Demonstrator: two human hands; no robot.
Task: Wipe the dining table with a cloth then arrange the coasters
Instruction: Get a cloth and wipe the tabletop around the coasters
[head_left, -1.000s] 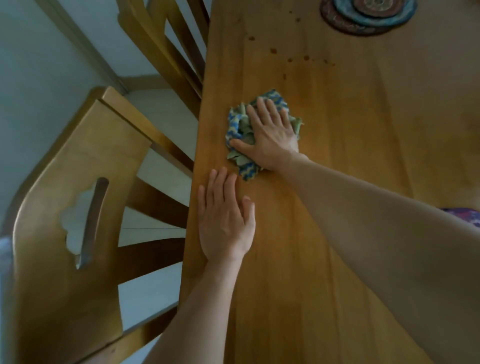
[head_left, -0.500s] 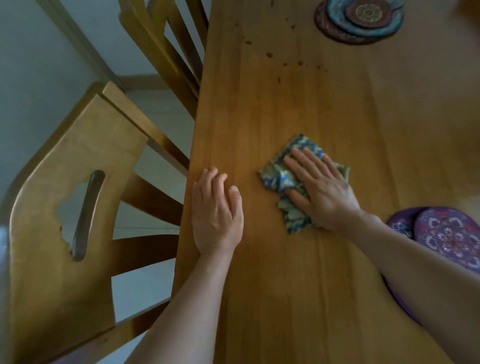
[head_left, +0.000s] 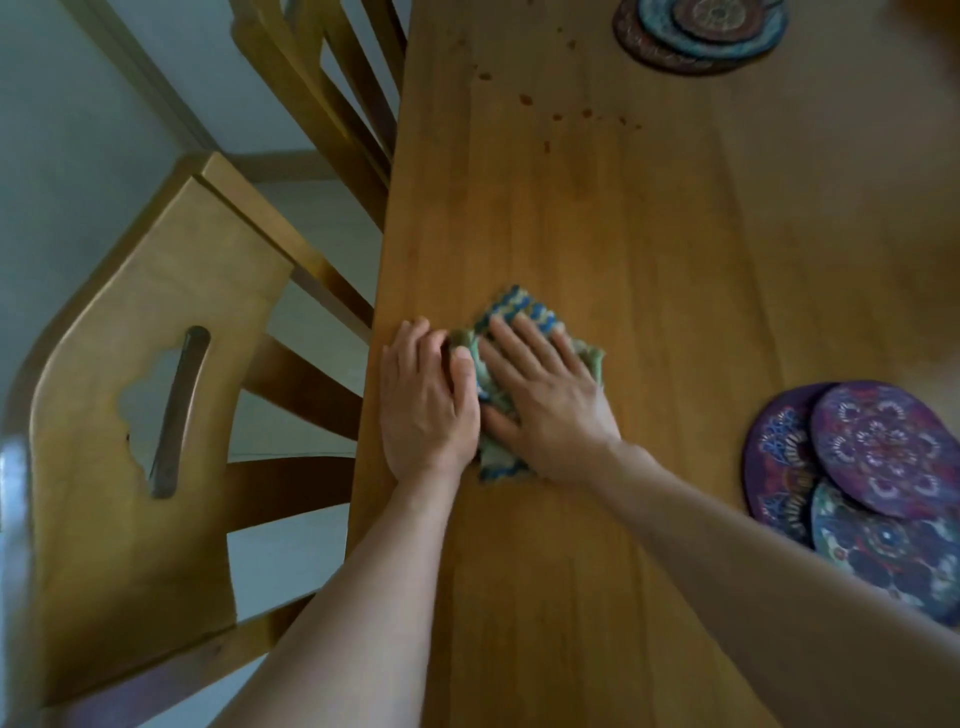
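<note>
A crumpled blue-and-green patterned cloth (head_left: 514, 312) lies on the wooden dining table (head_left: 597, 218) near its left edge. My right hand (head_left: 550, 405) presses flat on the cloth with straight fingers. My left hand (head_left: 423, 400) rests flat on the table right beside it, its thumb touching the cloth's left side. Several purple patterned coasters (head_left: 878, 452) overlap at the right edge of the table. More round coasters, blue and brown (head_left: 696, 31), are stacked at the far end. Small dark spots (head_left: 527, 98) mark the wood beyond the cloth.
A wooden chair (head_left: 150, 395) stands close against the table's left edge, its backrest toward me. A second chair (head_left: 322, 88) stands farther along the same side. Pale floor and wall show at the left.
My right hand slid the cloth from the far left toward me and right, then back left against my left hand. The view dropped, so the purple coasters came into sight.
</note>
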